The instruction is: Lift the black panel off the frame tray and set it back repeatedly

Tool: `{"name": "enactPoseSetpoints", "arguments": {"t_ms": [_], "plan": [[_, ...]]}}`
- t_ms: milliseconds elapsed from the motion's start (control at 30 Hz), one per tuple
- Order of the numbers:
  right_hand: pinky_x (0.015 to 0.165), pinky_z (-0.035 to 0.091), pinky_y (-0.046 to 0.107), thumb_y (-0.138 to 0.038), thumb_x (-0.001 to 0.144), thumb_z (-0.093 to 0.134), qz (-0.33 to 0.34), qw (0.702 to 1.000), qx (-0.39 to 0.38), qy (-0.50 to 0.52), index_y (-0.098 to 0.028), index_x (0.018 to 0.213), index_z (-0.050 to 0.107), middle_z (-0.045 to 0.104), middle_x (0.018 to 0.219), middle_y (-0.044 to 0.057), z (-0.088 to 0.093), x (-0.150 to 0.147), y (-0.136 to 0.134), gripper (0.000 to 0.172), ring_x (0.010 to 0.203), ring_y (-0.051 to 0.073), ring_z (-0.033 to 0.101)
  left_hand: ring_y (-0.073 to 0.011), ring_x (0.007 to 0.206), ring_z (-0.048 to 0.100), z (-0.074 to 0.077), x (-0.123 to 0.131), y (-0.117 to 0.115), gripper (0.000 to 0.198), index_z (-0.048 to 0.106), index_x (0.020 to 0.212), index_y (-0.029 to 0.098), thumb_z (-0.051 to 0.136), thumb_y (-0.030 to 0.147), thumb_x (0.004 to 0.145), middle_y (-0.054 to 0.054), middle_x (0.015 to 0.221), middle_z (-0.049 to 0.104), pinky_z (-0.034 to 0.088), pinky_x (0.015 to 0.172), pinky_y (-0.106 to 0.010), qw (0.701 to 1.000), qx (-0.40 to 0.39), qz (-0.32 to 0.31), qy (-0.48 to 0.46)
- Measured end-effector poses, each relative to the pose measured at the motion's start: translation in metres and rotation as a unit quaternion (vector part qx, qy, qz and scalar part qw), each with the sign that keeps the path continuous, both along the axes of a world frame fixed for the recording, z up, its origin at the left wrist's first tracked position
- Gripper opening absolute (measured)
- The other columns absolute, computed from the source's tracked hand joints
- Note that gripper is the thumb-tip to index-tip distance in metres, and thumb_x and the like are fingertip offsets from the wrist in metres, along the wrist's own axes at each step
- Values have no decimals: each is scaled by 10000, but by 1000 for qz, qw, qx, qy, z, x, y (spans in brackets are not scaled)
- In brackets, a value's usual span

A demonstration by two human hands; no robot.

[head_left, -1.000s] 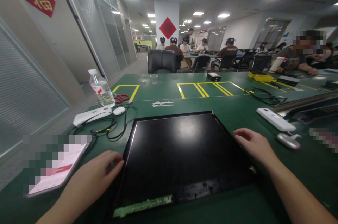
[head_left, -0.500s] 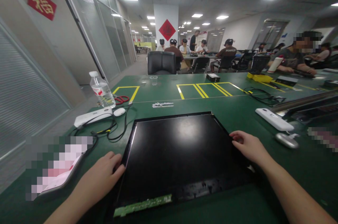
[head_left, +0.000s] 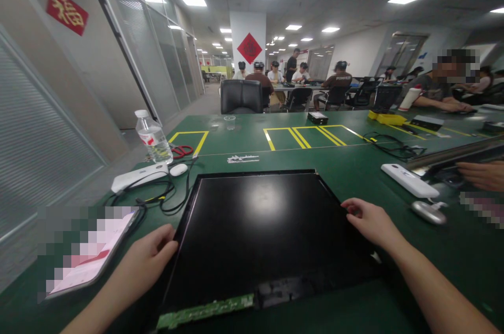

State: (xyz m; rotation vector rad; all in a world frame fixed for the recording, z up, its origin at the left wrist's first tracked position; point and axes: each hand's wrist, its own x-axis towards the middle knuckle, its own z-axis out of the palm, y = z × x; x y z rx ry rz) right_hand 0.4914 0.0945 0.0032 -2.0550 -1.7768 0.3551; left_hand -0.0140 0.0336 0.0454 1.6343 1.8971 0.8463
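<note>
A flat black display panel (head_left: 260, 229) lies on the green table mat (head_left: 346, 166) right in front of me, a green circuit strip (head_left: 205, 311) along its near edge. My left hand (head_left: 147, 258) curls its fingers round the panel's left edge. My right hand (head_left: 368, 221) grips the right edge, thumb on top. The panel's near left side looks lifted slightly off the mat.
A phone (head_left: 88, 265) lies at the near left. Black cables, a white power strip (head_left: 137, 176), a mouse (head_left: 179, 169), red scissors and a water bottle (head_left: 153, 137) sit at the left. At right lie a white remote-like device (head_left: 409, 180), a silver mouse (head_left: 429, 212) and another person's hand (head_left: 482, 175).
Both hands closed onto the panel's side edges. The panel has shifted and tilted a little, its near left corner coming towards me. Another person's hand appeared at the right.
</note>
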Motion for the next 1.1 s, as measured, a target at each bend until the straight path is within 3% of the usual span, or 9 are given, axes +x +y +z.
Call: {"name": "enactPoseSetpoints", "arguments": {"t_ms": [300,467,867,1100], "plan": [[716,472,288,-234,734,549,-4,1000,-9,-1,-243,953,711,731,869,24,-2,2,3,273,773,183,669,-133,450,424,-19,1,-3,409,406,633,257,632,577,752,82,517,460,343,428,-231,978,-4,54,-200],[731,472,287,-244,751,545,-3,1000,-20,-2,-246,966,702,725,881,24,-2,2,4,266,781,179,666,-98,425,420,-22,9,-4,492,403,646,245,815,511,606,111,488,461,320,401,-178,935,-10,104,-339],[689,466,292,-239,739,551,2,1000,1,-5,-253,917,701,716,818,18,1,-2,2,232,712,176,650,-90,341,431,-28,18,-2,472,411,651,251,820,473,568,122,422,479,301,354,-173,904,-33,172,-391],[681,458,289,-245,739,535,7,1000,-5,-3,-240,930,699,708,816,20,1,-2,3,251,707,173,643,-108,382,537,-28,18,2,355,555,702,235,809,463,608,93,462,591,400,398,-186,889,-40,184,-418]]}}
